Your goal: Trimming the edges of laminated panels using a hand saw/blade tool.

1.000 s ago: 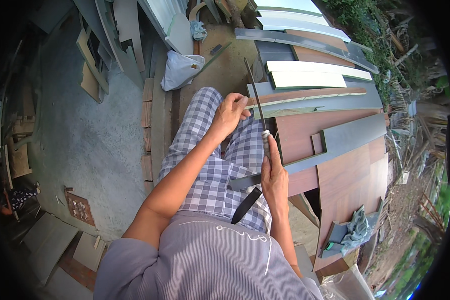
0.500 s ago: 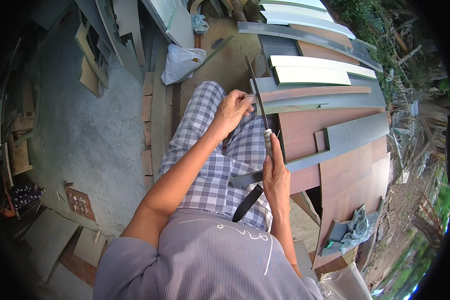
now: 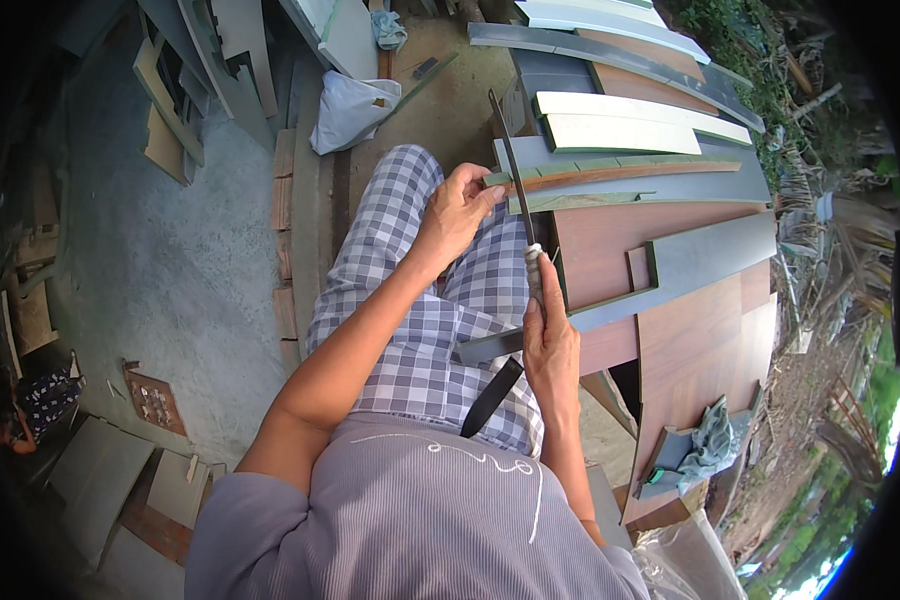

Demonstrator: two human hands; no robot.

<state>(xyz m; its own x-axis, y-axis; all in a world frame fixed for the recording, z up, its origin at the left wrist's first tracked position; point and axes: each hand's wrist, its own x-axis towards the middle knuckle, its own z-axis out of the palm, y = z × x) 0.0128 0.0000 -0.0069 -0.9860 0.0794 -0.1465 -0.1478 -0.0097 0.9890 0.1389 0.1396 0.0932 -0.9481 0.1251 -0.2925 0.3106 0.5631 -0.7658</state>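
Note:
My right hand [image 3: 552, 335] is closed round the pale, wrapped handle of a long thin blade [image 3: 515, 165], forefinger laid along the handle. Its dark blade points away from me; whether it has teeth is too fine to tell. My left hand [image 3: 452, 218] pinches the near-left end of a narrow wooden strip [image 3: 620, 172], brown on one face and greenish on the other, with several thin cross lines. The blade crosses this strip just right of my left fingers; I cannot tell if they touch. The strip's longer part lies over grey boards on the right.
Right of my knees stand brown panels [image 3: 610, 235], with a grey L-shaped board [image 3: 710, 255] and white boards [image 3: 620, 133] on top. A crumpled cloth [image 3: 710, 450] lies nearer. A white bag [image 3: 350, 112] is at the back, and boards lean at far left [image 3: 235, 60].
The strip has turned in my left hand, so its greenish, lined face now shows beside the brown one. The blade remains across it in my right hand. The whole view has shifted slightly.

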